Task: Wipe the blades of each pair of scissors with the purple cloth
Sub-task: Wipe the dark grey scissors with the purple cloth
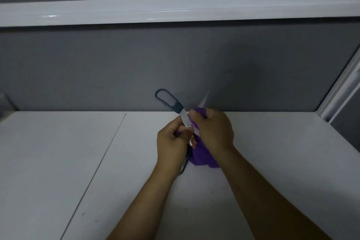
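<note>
Working above the white table (78,152), both hands meet near its far edge. The lower handle loop (183,170) hangs nearest, below the left hand (173,142), whose fingers are curled around the scissors (184,120) near the middle. Just right of it, touching, the right hand (214,128) clenches the bunched purple cloth (202,158), pressing it against the bright metal; cloth tail droops underneath. Long axis of the exposed metal runs from the right fingers up and away to the left, ending in the upper handle loop (165,98) against the grey wall (97,64). A pale, blurred tip shows beyond the right hand, probably the second blade. Judgement: the next stroke should follow that axis, with the right hand sliding and the left steadying.
</note>
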